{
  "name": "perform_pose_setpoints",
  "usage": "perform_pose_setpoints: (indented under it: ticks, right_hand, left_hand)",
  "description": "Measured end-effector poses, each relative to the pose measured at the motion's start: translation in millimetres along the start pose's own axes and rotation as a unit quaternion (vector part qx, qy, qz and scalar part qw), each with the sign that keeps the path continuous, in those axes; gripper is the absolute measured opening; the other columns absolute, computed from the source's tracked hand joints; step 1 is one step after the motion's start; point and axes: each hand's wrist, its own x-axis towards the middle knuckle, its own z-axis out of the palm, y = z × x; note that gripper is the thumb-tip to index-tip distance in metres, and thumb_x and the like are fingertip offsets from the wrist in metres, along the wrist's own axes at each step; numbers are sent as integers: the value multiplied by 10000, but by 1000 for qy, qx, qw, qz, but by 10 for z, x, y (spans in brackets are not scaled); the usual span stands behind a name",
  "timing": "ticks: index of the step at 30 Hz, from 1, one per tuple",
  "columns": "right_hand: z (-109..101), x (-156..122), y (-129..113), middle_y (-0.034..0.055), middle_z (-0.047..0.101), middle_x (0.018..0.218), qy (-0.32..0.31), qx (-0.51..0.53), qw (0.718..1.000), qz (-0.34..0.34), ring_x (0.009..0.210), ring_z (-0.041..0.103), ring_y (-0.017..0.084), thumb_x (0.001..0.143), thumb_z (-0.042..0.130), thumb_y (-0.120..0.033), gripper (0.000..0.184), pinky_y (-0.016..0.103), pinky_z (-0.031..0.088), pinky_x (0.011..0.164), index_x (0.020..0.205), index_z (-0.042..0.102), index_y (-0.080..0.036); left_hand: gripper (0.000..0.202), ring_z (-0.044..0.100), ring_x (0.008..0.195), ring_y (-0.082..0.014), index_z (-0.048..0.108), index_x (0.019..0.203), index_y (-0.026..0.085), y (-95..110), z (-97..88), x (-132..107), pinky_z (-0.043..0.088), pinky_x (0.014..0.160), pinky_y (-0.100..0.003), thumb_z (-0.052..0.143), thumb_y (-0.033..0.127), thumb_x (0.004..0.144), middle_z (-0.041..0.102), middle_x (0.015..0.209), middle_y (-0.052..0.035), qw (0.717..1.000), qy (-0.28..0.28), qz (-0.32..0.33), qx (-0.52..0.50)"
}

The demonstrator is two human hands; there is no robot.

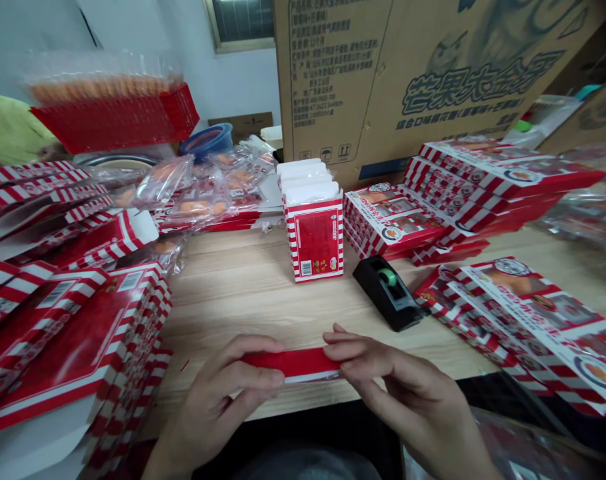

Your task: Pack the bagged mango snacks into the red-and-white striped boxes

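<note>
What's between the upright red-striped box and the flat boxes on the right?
A black tape dispenser with green tape sits between the upright box and the flat boxes on the wooden table, as the head view shows.

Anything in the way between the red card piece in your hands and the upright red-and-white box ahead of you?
Nothing visible: only bare wooden tabletop separates the red card piece, held by the left hand and right hand, from the upright red-and-white box. The black tape dispenser sits off to the right.
</note>
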Motion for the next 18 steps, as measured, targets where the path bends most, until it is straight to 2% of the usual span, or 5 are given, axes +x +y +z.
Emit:
perform_pose_setpoints:
  ticks: [5,13,18]
  right_hand:
    - [-62,-28,91,28,724,1147,-41,-15,999,-9,1101,660,235,836,725,-180,142,472,412,1072,919,751,-292]
    - [7,-66,157,36,751,1067,-35,5,999,-35,1049,692,213,847,662,-68,203,482,431,1062,905,710,-257]
    - [91,-89,242,38,727,1130,7,16,997,-76,1086,671,193,844,676,-72,337,418,482,1034,1103,669,-288]
  left_hand:
    - [61,621,1095,-84,631,964,227,-4,14,-1,484,941,-137,610,234,907,627,1175,-14,1000,8,12,14]
    - [43,688,969,-129,668,884,212,-25,54,26,567,843,-195,634,238,886,681,1067,-35,999,42,14,-24]
    - [89,645,1074,-144,651,939,216,-38,71,16,524,955,-232,663,263,864,626,1132,-43,997,49,1,-56]
